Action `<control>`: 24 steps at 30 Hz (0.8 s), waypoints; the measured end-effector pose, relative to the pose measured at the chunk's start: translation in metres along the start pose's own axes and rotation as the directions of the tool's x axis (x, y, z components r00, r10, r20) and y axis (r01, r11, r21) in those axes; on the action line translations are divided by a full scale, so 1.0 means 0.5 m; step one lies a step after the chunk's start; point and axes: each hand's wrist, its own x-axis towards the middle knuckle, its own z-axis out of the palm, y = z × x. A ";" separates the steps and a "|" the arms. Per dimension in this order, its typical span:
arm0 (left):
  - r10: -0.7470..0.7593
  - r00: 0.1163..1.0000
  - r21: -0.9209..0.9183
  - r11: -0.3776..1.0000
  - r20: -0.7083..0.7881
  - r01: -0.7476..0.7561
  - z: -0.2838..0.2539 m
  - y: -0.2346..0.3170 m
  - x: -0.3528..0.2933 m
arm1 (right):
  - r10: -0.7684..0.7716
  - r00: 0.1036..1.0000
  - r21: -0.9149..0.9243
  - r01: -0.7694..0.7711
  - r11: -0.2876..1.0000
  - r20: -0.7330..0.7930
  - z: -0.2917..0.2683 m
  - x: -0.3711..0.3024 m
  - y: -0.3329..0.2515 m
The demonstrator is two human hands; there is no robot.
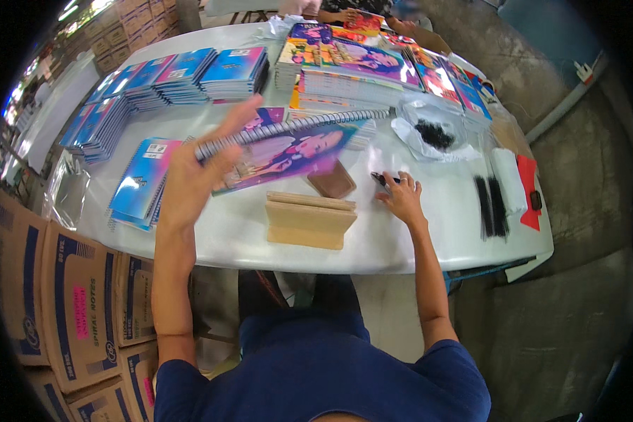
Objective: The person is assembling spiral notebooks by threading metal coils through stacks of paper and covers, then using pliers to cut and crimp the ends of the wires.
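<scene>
My left hand (193,172) grips the end of a spiral notebook (288,158) and holds it up above the table, its metal coil (295,126) along the upper edge. The purple cover with a pictured figure is blurred at its right end. At the right, my right hand (402,199) has its fingers closed on a small black tool (383,180) at the tabletop; its exact kind is hard to make out. Between the hands stands a tan block-like stand (309,226) with a slot along its top. Behind it lies a flat brown piece (333,181).
Blue-pink notebooks (137,184) lie left, with stacks (233,70) behind. Taller colourful stacks (359,81) fill the back. Rightward are a white bag of black bits (435,133), black strand bundles (492,207) and a red item (529,193). Cartons (77,302) stand lower left; another person's hand (401,27) is across.
</scene>
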 end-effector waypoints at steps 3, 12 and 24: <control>0.216 0.927 0.385 0.862 0.307 -0.329 0.104 -0.020 -0.038 | -0.003 0.994 0.014 0.004 1.000 -0.110 0.053 -0.041 0.036; 0.244 0.953 0.858 0.435 0.181 -0.275 0.230 -0.143 -0.091 | -0.133 0.954 0.615 0.276 0.739 -0.268 -0.156 -0.210 -0.224; 0.292 0.950 0.879 0.417 0.112 -0.232 0.244 -0.147 -0.069 | -0.260 0.913 0.497 0.392 0.774 -0.315 -0.150 -0.202 -0.259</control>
